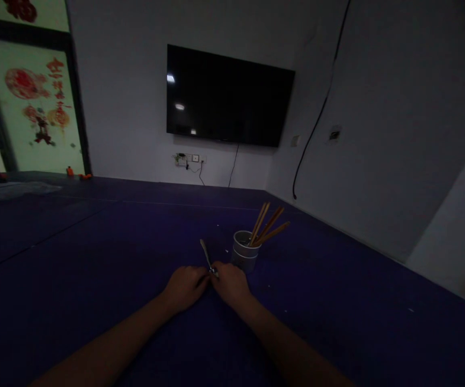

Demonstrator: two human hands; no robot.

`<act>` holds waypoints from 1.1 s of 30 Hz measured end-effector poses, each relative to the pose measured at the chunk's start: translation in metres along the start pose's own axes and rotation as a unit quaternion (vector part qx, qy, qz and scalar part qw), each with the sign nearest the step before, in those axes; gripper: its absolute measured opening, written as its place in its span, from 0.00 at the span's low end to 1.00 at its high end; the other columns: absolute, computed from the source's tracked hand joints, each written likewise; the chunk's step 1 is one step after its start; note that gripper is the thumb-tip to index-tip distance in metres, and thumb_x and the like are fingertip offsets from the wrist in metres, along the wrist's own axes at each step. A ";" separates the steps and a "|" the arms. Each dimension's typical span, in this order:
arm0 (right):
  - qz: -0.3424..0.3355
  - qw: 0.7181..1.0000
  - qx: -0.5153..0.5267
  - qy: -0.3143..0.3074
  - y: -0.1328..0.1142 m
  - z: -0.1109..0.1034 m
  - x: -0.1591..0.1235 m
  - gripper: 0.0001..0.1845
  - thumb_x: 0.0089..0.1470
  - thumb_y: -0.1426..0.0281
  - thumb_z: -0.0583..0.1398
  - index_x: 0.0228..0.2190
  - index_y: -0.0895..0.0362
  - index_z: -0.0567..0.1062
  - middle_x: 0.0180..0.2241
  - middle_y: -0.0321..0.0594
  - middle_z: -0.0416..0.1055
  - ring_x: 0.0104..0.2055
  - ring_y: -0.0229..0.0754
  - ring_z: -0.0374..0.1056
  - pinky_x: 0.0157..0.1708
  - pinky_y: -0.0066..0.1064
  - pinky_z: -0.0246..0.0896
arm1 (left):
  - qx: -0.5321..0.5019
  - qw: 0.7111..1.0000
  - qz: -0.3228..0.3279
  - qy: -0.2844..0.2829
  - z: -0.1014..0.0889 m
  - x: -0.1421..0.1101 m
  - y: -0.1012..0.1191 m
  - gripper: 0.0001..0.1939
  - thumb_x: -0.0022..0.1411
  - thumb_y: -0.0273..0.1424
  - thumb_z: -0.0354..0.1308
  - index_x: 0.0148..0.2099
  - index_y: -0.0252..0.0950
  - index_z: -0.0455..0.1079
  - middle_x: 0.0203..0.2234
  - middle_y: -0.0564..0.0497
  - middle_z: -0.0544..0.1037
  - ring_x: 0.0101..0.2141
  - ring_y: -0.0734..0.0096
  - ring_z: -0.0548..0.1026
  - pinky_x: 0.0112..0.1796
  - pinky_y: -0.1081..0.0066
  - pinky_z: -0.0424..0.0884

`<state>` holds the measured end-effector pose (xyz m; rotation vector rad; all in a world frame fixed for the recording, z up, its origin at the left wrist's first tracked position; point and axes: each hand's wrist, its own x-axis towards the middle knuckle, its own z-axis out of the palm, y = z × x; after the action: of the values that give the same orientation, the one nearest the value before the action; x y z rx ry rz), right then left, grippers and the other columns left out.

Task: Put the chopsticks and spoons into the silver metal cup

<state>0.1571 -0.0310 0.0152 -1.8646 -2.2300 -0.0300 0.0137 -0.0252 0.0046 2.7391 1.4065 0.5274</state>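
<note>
In my head view, my right hand [230,282] pinches the near end of a slim utensil [204,251], lower centre; I can't tell whether my left hand [186,287] grips too. It looks light, stiff, perhaps slick: best held mid-shaft.

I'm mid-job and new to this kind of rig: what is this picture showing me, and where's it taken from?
There's no machine here. The one picture comes from a camera on a person's head, looking forward and down past their own bare left hand and right hand. Their fingertips meet around a slim utensil; it's too dark to tell its type. On the dark blue surface, just beyond the right hand, stands a metal cup with wooden sticks leaning out. Behind, a television hangs on the wall.
</note>
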 end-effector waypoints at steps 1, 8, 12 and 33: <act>0.000 1.000 0.002 0.000 0.000 0.000 0.000 0.13 0.56 0.66 0.51 0.38 0.55 0.72 0.35 0.44 0.74 0.39 0.44 0.70 0.35 0.30 0.59 | 0.000 1.000 0.000 -0.001 0.000 0.000 0.000 0.13 0.61 0.32 0.43 0.36 0.37 0.69 0.30 0.49 0.77 0.31 0.67 0.74 0.31 0.72 0.65; 0.001 1.000 0.009 0.001 0.000 -0.001 0.000 0.14 0.57 0.65 0.49 0.36 0.55 0.73 0.34 0.44 0.75 0.37 0.44 0.71 0.33 0.30 0.59 | 0.001 1.000 -0.007 -0.001 0.000 0.001 0.001 0.13 0.61 0.32 0.43 0.36 0.37 0.69 0.28 0.50 0.77 0.30 0.68 0.74 0.30 0.73 0.64; 0.001 1.000 0.008 -0.002 0.000 -0.001 0.000 0.13 0.57 0.66 0.49 0.36 0.54 0.72 0.34 0.43 0.74 0.37 0.44 0.71 0.33 0.30 0.58 | -0.004 1.000 -0.003 -0.003 -0.001 0.001 0.001 0.14 0.61 0.32 0.42 0.35 0.37 0.69 0.29 0.49 0.77 0.30 0.68 0.74 0.29 0.73 0.63; -0.070 0.943 0.264 0.189 0.000 -0.007 0.000 0.12 0.58 0.68 0.49 0.32 0.56 0.72 0.33 0.38 0.73 0.35 0.37 0.68 0.36 0.25 0.58 | -0.120 0.989 -0.037 0.082 0.000 0.000 0.002 0.13 0.59 0.37 0.46 0.36 0.36 0.69 0.25 0.51 0.76 0.26 0.72 0.71 0.26 0.75 0.62</act>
<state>0.1579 -0.0321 0.0223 -1.2885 -1.8622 0.1571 0.0153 -0.0261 0.0052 2.4934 1.3673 0.8735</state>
